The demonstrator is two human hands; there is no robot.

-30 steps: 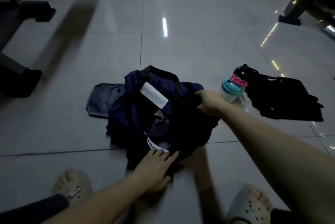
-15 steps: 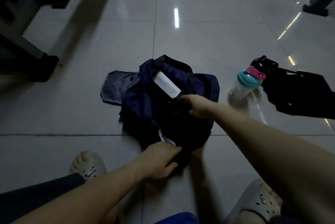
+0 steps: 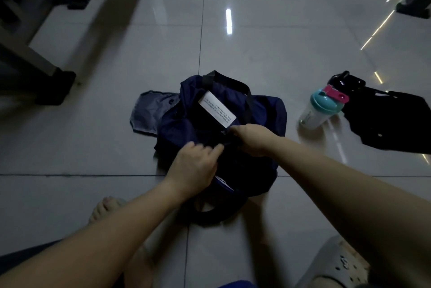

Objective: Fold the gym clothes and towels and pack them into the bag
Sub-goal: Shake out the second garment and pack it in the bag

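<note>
A dark navy bag [image 3: 268, 112] with black handles and a white label lies on the tiled floor in front of me. My right hand [image 3: 253, 139] grips the dark fabric at the bag's middle opening. My left hand [image 3: 194, 166] sits on the near part of the bag, fingers curled and pinching fabric close to the right hand. A grey garment [image 3: 149, 115] sticks out from under the bag's left side. A black garment [image 3: 391, 122] lies spread on the floor at the right.
A shaker bottle [image 3: 320, 110] with a teal lid and pink cap stands between the bag and the black garment. Black equipment feet [image 3: 56, 87] stand at the left, another [image 3: 412, 9] at the far right. My sandalled feet [image 3: 335, 266] are at the bottom.
My left hand moved up from the bag's near edge to its middle, beside my right hand. My right hand shifted slightly toward me along the bag's opening.
</note>
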